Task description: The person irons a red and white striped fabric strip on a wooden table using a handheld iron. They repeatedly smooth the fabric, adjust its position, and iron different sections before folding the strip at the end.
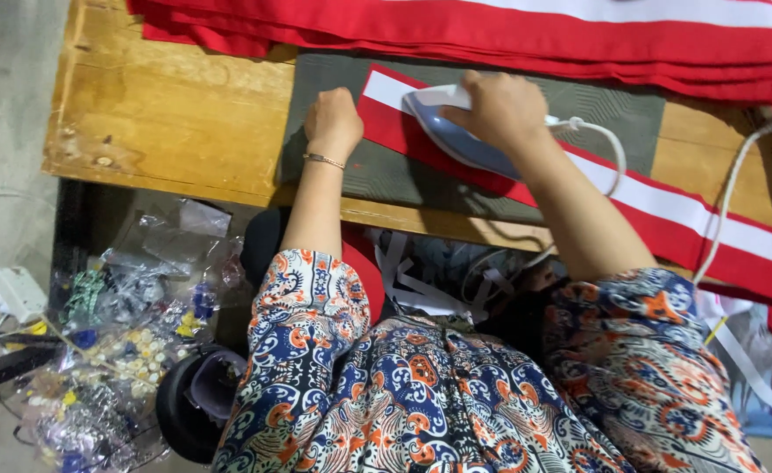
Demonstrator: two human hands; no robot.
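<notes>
My right hand [501, 107] grips the handle of a pale blue and white electric iron [456, 136], which rests flat on a long red fabric strip with a white band [666, 210]. My left hand [333, 121], fingers curled, presses down on the near end of that strip beside the iron's tip. The strip lies across a dark grey pressing mat [377, 171] on a wooden table [176, 114]. The iron's white cord [613, 153] loops off to the right.
A stack of folded red fabric with white bands [526, 35] lies along the table's far edge. Clear plastic bags of small colourful bits [123, 315] and a dark round container [197, 398] sit on the floor at left. White ribbon scraps [421, 280] hang under the table.
</notes>
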